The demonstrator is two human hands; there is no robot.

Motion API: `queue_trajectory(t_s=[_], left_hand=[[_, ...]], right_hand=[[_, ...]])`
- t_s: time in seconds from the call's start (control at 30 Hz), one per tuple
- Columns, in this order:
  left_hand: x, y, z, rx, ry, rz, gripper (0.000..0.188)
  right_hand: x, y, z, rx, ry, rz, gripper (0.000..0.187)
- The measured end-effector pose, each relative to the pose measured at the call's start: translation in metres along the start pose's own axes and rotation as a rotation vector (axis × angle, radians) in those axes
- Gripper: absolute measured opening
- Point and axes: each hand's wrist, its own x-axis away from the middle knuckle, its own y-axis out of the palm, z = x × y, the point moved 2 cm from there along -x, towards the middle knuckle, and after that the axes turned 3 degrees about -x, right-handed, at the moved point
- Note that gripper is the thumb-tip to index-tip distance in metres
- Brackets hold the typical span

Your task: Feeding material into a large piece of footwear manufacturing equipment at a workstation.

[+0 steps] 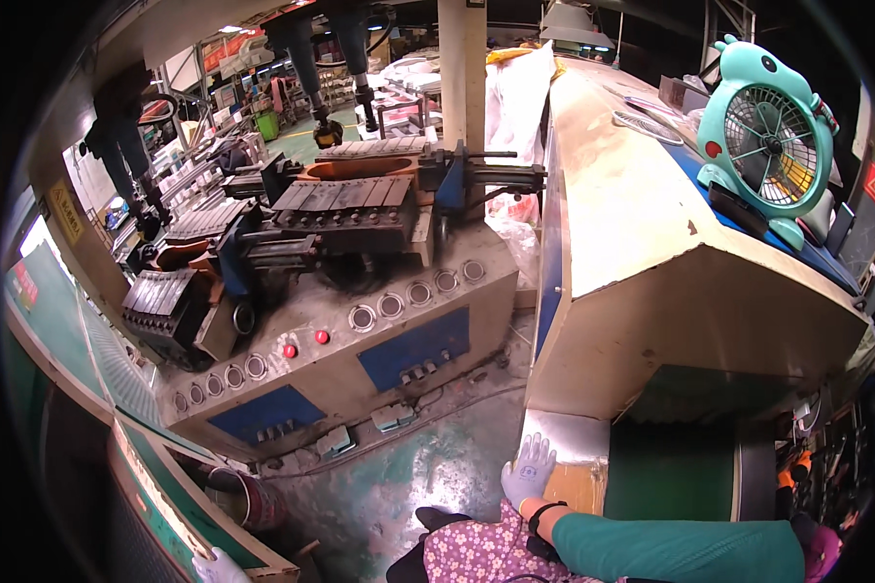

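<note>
My right hand (529,473) wears a pale grey glove, with its fingers spread and nothing held. It is over the edge of a bare metal plate (566,435) and a brown board (579,489) beside a dark green belt (669,471). A teal sleeve (671,549) covers that arm. Low at the left, my left hand (220,567), also gloved, is cut off by the picture's edge. Its visible fingers are extended by the rim of a green panel (248,547); nothing shows in them. Whether it presses on the rim is unclear.
A machine (350,340) with clamps, round gauges and red buttons stands ahead. A beige hood (690,321) covers the belt; a turquoise fan (770,136) stands on it. Foot pedals (393,418) lie on the floor. A bucket (253,500) stands near the green panel.
</note>
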Motion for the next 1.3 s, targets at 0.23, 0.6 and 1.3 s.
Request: queue_trajectory(t_s=[0.23, 0.6, 1.3], left_hand=[[0.001, 0.002, 0.011, 0.039, -0.010, 0.040, 0.047], [-0.016, 0.047, -0.028, -0.200, -0.158, -0.050, 0.050], [-0.018, 0.047, -0.020, -0.198, -0.200, -0.072, 0.051]], right_hand=[[-0.002, 0.000, 0.002, -0.004, 0.013, 0.010, 0.078], [-0.002, 0.001, -0.001, 0.013, 0.017, 0.005, 0.079], [-0.001, 0.007, 0.005, 0.007, 0.026, 0.040, 0.081]])
